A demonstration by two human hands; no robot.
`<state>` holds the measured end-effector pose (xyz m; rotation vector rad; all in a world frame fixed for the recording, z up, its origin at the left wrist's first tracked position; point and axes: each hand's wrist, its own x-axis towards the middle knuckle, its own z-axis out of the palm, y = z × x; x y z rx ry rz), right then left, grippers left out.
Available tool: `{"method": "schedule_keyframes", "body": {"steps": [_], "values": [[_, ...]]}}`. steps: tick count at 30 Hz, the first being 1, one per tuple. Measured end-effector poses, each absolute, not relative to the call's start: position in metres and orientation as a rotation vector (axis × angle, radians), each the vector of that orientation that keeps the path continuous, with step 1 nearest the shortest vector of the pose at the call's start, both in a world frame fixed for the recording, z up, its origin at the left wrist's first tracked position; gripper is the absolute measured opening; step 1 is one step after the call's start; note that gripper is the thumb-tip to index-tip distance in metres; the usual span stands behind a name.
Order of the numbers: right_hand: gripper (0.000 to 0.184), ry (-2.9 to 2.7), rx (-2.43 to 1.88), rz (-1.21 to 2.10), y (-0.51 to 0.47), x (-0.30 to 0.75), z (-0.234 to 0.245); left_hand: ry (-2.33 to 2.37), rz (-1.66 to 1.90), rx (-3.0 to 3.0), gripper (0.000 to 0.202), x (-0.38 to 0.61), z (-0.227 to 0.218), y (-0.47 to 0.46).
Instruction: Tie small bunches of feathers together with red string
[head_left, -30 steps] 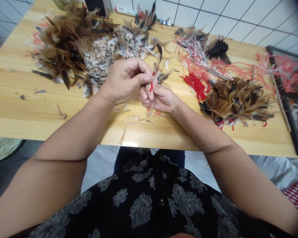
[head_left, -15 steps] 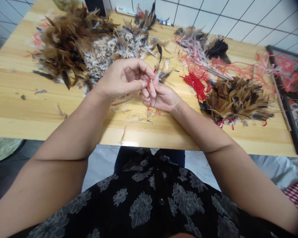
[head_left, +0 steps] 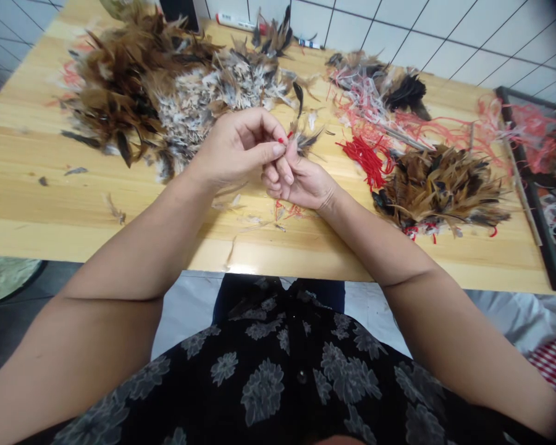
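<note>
My left hand (head_left: pixel 245 147) is closed in a pinch, thumb and forefinger pressed together on a short piece of red string (head_left: pixel 282 140). Right against its fingertips is my right hand (head_left: pixel 301 180), also pinching, its other fingers curled in. A small bunch of brown and black feathers (head_left: pixel 309 141) spreads out just beyond the right thumb, its base hidden by the fingers. Both hands are held over the middle of the wooden table (head_left: pixel 97 228). Behind my left hand is a large heap of brown, white and dark feathers (head_left: pixel 120 80).
To the right are cut red strings (head_left: pixel 364 159) and a pile of tied brown feather bunches (head_left: pixel 445 185). Pink and white plastic strands (head_left: pixel 449 127) tangle behind them, near a dark-framed tray (head_left: pixel 544 235). A marker (head_left: pixel 236 22) lies by the tiled wall. Feather scraps litter the tabletop.
The loop of red string that showed between my fingers has drawn in, leaving only small red bits visible. My left fingertips have come closer to the right ones.
</note>
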<state>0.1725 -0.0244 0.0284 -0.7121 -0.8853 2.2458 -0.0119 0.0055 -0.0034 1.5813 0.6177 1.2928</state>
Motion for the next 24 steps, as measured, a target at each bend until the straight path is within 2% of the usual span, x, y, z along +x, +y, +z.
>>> {"method": "schedule_keyframes", "body": {"steps": [4, 10, 16, 19, 24], "values": [[0.087, -0.894, -0.695, 2.247, -0.026, 0.172, 0.031, 0.636, 1.158, 1.479, 0.059, -0.011, 0.008, -0.005], [0.086, -0.917, -0.707, 2.235, -0.026, 0.174, 0.03, 0.575, 1.218, 1.471, 0.071, -0.009, 0.007, -0.001], [0.084, -0.934, -0.693, 2.244, -0.022, 0.176, 0.026, 0.627, 1.188, 1.454, 0.066, -0.007, -0.004, 0.003], [0.083, -0.937, -0.663, 2.246, -0.021, 0.177, 0.025, 0.672, 1.31, 1.448, 0.074, -0.006, -0.011, 0.009], [0.07, -0.882, -0.743, 2.202, -0.017, 0.178, 0.022, 0.655, 1.333, 1.509, 0.076, -0.005, -0.02, 0.025]]}}
